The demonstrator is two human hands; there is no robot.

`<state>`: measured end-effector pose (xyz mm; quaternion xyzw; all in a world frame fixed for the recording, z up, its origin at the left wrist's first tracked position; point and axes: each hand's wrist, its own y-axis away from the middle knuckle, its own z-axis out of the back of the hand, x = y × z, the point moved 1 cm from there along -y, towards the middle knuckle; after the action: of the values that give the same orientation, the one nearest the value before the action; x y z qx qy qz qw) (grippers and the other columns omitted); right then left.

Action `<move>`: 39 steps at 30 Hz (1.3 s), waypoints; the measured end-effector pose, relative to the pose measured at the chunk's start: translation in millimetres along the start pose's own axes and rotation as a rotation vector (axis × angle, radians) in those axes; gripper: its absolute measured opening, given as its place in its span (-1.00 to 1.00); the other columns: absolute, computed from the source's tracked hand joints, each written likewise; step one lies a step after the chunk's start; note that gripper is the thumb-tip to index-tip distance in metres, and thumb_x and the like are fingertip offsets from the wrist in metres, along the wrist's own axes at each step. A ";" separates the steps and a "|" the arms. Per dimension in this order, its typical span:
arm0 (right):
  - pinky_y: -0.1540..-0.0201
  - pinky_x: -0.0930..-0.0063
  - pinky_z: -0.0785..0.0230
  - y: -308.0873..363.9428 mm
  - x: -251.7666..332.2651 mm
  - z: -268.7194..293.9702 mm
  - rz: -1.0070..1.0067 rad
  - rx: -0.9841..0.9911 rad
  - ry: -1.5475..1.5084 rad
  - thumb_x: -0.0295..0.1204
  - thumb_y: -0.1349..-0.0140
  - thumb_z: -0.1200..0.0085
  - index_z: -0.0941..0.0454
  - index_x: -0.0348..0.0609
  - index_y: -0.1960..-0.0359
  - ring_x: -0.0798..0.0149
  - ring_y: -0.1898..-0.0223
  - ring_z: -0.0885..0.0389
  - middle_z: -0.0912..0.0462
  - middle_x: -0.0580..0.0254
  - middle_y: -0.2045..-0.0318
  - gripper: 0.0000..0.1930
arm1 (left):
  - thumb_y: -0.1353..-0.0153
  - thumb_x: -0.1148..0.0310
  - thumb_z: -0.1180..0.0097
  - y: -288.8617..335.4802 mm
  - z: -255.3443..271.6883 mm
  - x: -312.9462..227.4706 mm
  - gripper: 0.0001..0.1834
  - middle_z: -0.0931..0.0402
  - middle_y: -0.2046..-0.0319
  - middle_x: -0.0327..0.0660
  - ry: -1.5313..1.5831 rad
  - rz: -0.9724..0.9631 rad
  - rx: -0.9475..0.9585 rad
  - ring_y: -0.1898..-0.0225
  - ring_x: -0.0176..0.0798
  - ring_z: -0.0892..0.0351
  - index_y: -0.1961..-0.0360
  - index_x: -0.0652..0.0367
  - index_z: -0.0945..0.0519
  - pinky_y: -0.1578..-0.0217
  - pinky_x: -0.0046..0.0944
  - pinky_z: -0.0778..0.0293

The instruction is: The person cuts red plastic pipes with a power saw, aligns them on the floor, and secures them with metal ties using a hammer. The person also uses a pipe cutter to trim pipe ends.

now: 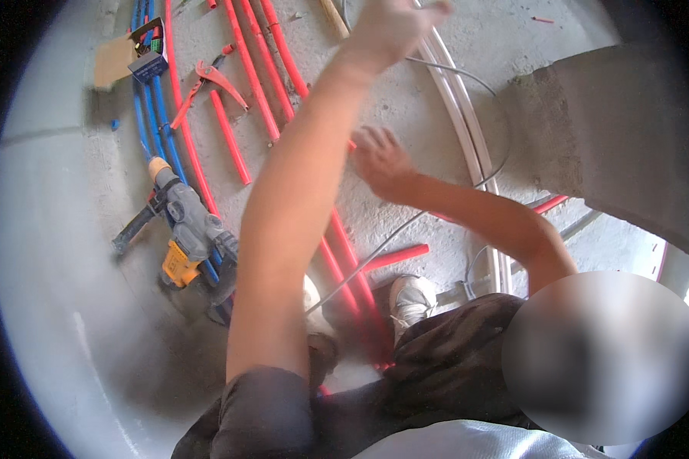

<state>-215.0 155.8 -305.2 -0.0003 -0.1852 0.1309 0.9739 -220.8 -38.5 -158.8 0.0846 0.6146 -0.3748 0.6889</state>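
My left hand [394,34] is raised at the top edge, smeared by motion; what its fingers do does not show clearly. Close beside it is a wooden handle [334,18], with its far part out of view. My right hand [383,164] is low over the floor, its fingers curled on a thin red pipe whose end [352,144] pokes out at the fingertips. The rest of that pipe is mostly hidden under the hand and forearm. Long red pipes [241,53] run along the floor behind my left forearm.
A rotary hammer drill [187,222] lies at left across blue pipes [151,115]. Near it are a red pipe cutter [207,80], an open box [149,57] of small parts and a loose red pipe [396,257]. Pale pipes [467,138] and a grey cable [390,236] curve past a concrete block [612,130].
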 end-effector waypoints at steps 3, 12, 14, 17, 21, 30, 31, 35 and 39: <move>-0.07 -0.03 -0.45 6.2 -63.6 36.0 -0.246 0.106 -0.148 -0.43 -0.43 -0.02 -0.57 -0.25 -0.04 -0.12 -0.05 -0.61 -0.63 -0.10 0.10 -0.76 | -0.34 0.23 -0.38 74.1 61.7 46.6 -0.55 -0.76 -0.02 -0.04 -0.196 0.371 -0.109 -0.08 -0.24 -0.69 -0.11 0.36 -0.70 -0.25 -0.12 -0.48; -0.15 -0.01 -0.53 1.3 -70.0 80.9 -0.054 0.101 -0.041 -0.29 -0.50 -0.13 -0.58 -0.03 -0.35 0.00 -0.12 -0.68 -0.72 0.06 -0.08 -0.57 | -0.24 0.19 -0.31 250.0 67.2 118.3 -0.33 -0.40 -0.48 -0.01 -1.108 0.287 0.126 -0.59 0.25 -0.08 -0.36 0.20 -0.57 -0.53 0.54 0.12; -0.30 0.00 -0.46 48.8 -19.0 39.7 0.241 0.296 0.068 -0.36 -0.42 -0.15 -0.58 -0.05 -0.34 0.05 -0.24 -0.61 -0.67 0.12 -0.18 -0.55 | -0.24 0.19 -0.32 237.9 50.6 114.2 -0.38 -0.46 -0.42 -0.05 -1.085 0.325 0.159 -0.58 0.25 -0.10 -0.31 0.20 -0.60 -0.50 0.53 0.06; -0.26 0.09 -0.51 72.4 1.2 18.7 0.268 0.406 0.018 -0.44 -0.32 -0.15 -0.64 -0.11 -0.19 0.07 -0.20 -0.63 -0.67 0.16 -0.15 -0.61 | -0.26 0.20 -0.33 235.9 41.8 109.9 -0.47 -0.56 -0.28 -0.14 -1.085 0.335 0.181 -0.49 0.19 -0.22 -0.21 0.21 -0.65 -0.38 0.53 -0.08; -0.22 0.22 -0.54 87.1 -7.4 -0.9 0.447 0.371 0.010 -0.48 -0.25 -0.14 -0.66 -0.14 -0.01 0.06 -0.15 -0.64 -0.67 0.14 -0.08 -0.71 | -0.23 0.22 -0.38 243.1 55.8 108.6 -0.60 -0.68 -0.05 -0.14 -1.011 0.237 0.002 -0.29 0.11 -0.43 -0.03 0.21 -0.75 -0.27 0.31 -0.32; -0.34 0.06 -0.52 10.2 -270.4 129.9 -0.273 -0.028 0.752 -0.29 -0.48 -0.11 -0.41 -0.08 -0.33 0.10 -0.16 -0.59 -0.54 0.13 -0.20 -0.56 | -0.14 0.39 -0.24 277.5 30.3 83.1 -0.81 -0.61 0.09 -0.15 -0.897 -0.016 0.503 -0.15 0.00 -0.51 0.21 0.14 -0.73 -0.04 0.10 -0.48; -0.37 0.05 -0.51 6.5 -306.9 154.9 -0.334 0.099 1.342 -0.26 -0.52 -0.10 -0.37 -0.07 -0.42 0.11 -0.20 -0.58 -0.53 0.15 -0.26 -0.50 | -0.14 0.41 -0.22 275.8 27.8 89.0 -0.85 -0.61 0.14 -0.15 -0.887 -0.063 0.458 -0.12 0.01 -0.53 0.25 0.14 -0.71 -0.02 0.10 -0.47; -0.29 0.14 -0.54 -16.6 -187.2 76.4 -0.279 -0.154 0.270 -0.31 -0.44 -0.12 -0.55 -0.09 -0.27 0.07 -0.20 -0.63 -0.63 0.13 -0.20 -0.60 | -0.15 0.47 -0.16 276.2 41.5 100.0 -0.92 -0.59 0.27 -0.09 -0.951 0.004 0.285 0.04 0.08 -0.60 0.34 0.15 -0.66 0.08 0.12 -0.48; -0.31 0.16 -0.52 -17.1 -12.7 21.2 0.027 0.306 0.063 -0.37 -0.29 -0.14 -0.74 -0.13 -0.07 0.01 -0.30 -0.62 -0.73 0.09 -0.16 -0.65 | -0.15 0.40 -0.25 128.8 43.0 42.4 -0.61 -0.72 0.16 0.05 -0.195 0.212 -0.091 0.01 0.21 -0.66 -0.02 0.27 -0.71 -0.04 0.16 -0.54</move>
<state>-229.7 135.1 -289.1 0.1413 -0.1322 0.1705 0.9662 -108.8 10.0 -231.8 0.0810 0.5489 -0.2783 0.7840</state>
